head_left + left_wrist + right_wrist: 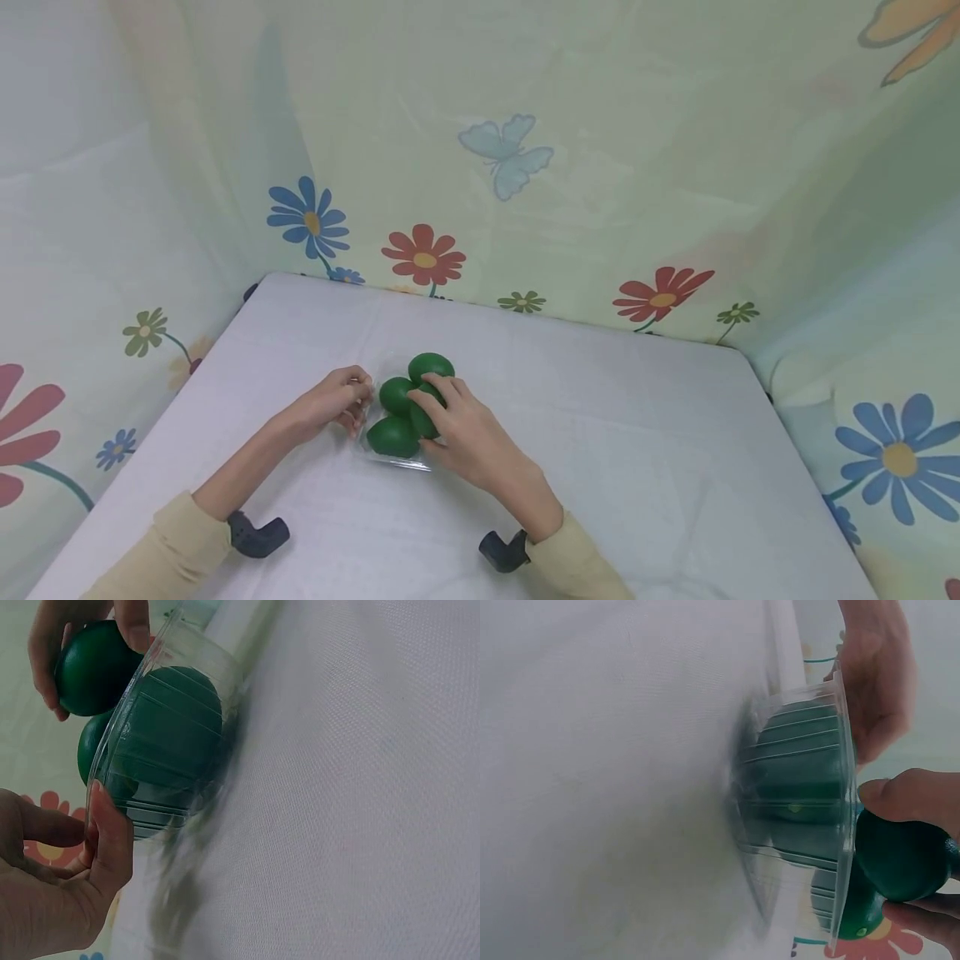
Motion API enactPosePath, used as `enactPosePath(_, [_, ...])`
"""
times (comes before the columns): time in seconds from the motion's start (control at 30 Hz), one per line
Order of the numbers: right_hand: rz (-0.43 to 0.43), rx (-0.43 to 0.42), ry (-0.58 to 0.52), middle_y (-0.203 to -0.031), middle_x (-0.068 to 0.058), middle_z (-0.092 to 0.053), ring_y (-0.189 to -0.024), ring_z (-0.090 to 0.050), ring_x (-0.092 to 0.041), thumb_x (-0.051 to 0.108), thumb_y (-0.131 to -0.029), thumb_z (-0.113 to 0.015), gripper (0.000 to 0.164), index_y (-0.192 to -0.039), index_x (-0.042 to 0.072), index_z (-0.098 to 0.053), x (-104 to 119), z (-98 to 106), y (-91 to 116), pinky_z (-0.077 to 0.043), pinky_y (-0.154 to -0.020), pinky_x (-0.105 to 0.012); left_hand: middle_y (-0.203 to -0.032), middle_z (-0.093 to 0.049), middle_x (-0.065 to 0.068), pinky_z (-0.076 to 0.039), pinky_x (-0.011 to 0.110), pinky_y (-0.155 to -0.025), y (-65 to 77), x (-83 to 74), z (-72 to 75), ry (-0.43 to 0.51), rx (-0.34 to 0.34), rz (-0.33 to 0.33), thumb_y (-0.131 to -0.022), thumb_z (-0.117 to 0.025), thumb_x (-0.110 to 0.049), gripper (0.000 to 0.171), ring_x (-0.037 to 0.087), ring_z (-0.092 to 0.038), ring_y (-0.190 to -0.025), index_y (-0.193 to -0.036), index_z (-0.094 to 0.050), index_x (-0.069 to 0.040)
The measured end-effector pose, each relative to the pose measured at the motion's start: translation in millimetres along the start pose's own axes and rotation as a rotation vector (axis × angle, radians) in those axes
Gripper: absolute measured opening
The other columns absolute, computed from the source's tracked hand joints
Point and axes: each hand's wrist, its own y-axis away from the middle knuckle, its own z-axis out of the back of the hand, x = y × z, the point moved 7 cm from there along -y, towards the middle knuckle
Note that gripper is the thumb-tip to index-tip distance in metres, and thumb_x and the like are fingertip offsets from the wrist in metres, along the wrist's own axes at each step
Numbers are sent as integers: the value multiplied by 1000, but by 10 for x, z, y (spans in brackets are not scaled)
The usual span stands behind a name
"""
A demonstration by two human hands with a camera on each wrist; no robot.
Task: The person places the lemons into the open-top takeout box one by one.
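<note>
A clear plastic container stands on the white table, with several smooth, dark green oval fruits in it. My left hand pinches its left rim between thumb and fingers, plain in the left wrist view. My right hand grips one green fruit at rim height, above the others on the container's right side. Around it lie a far green fruit, a middle green fruit and a near green fruit. Pale stem spots show on some fruits in the right wrist view.
The white-covered table extends around the container, widest to the right. Behind it hangs a curtain printed with flowers and a butterfly. Dark wrist devices sit at both sleeve cuffs.
</note>
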Motion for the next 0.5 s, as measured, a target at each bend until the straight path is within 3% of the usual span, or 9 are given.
enactPosePath(0.5, [26,78,26,-149,-16,-52,-134,-51,-33,11,-83,-84,62,-139,9,-58,16,-157,-31,-52,-109,-39,-86,-51,8,-54,27,-53,9,-9,4,-4,-2,-11,-101,-40,-6,19,16,-52,-63,-113,-45,7])
